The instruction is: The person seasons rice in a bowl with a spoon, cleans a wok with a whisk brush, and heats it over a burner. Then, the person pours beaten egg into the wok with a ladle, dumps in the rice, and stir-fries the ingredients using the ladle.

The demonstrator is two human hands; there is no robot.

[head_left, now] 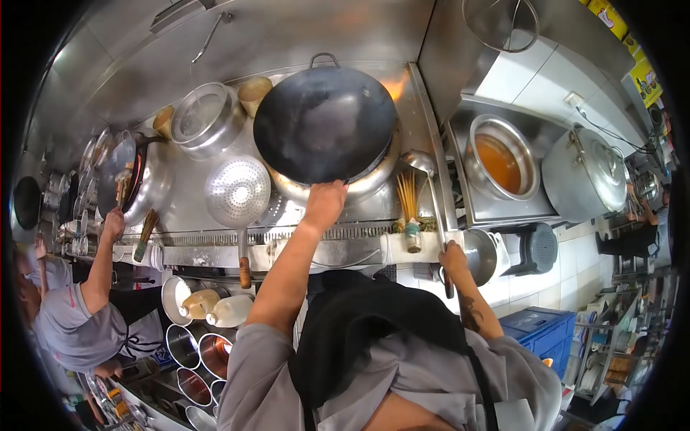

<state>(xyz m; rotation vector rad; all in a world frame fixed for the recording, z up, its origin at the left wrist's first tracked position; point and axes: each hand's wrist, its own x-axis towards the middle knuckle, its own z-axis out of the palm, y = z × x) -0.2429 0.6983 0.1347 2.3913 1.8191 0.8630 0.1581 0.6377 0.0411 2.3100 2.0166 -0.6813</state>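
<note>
My left hand point(327, 202) is closed on the near edge of a large dark wok point(323, 122). The wok sits over a burner ring, tilted so its inside shows, and nothing can be made out in it. Orange flame point(394, 87) flares past its far right side. At the right, my right hand point(453, 258) grips the long handle of a ladle point(418, 162). The ladle's bowl rests on the steel stove top. Between the ladle and the wok stands a bamboo wok brush point(407, 205), bristles up.
A perforated strainer point(238, 192) lies left of the wok, its wooden handle over the front edge. Behind it are stacked metal pans point(203, 118). To the right stand a pot of orange liquid point(503, 164) and a lidded pot point(586, 172). A co-worker point(79, 316) cooks at the left.
</note>
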